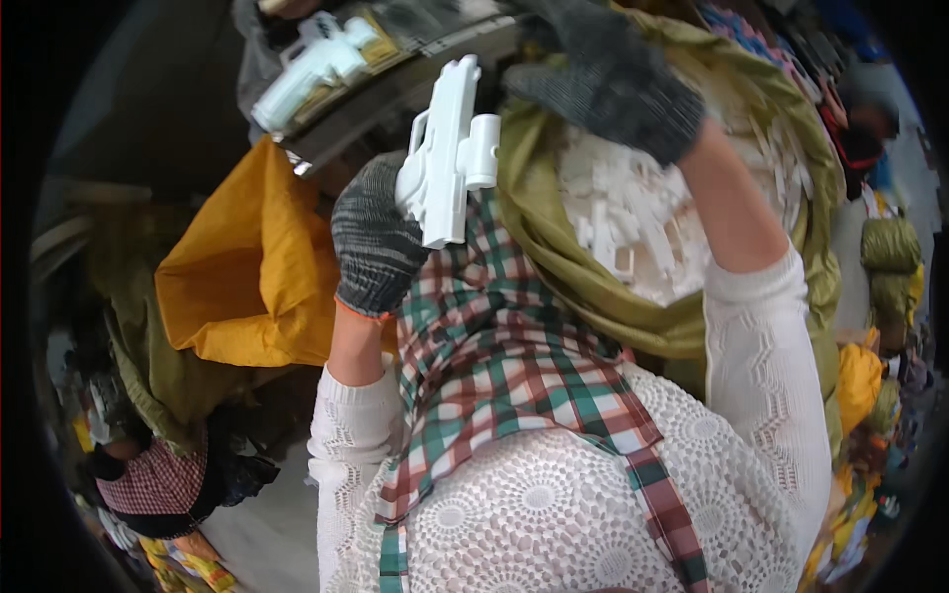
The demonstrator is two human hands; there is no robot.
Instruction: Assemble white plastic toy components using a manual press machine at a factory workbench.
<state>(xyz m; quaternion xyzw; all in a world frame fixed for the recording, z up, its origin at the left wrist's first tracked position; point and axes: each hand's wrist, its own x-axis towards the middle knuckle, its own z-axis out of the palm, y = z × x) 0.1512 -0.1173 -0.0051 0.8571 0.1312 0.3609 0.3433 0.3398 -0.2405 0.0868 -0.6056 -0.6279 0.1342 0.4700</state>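
My left hand (374, 237), in a dark grey knitted glove, grips a white plastic toy gun (450, 163) by its lower end. The toy gun points away from me and has a short tube on its right side. Farther right, my right hand (623, 89) wears a matching glove. Its thumb is stretched apart from the fingers and nothing shows in it. It hovers near the far left rim of an olive sack (539, 232) filled with white plastic pieces (633, 222). Another white plastic toy gun (321, 69) lies on a dark bench edge at the far left.
An open orange-yellow sack (247, 277) hangs to the left, below the bench (395, 89). A person in a checked garment (163, 479) is at the lower left. Bundled sacks (890, 247) and yellow bags (858, 385) lie along the right side.
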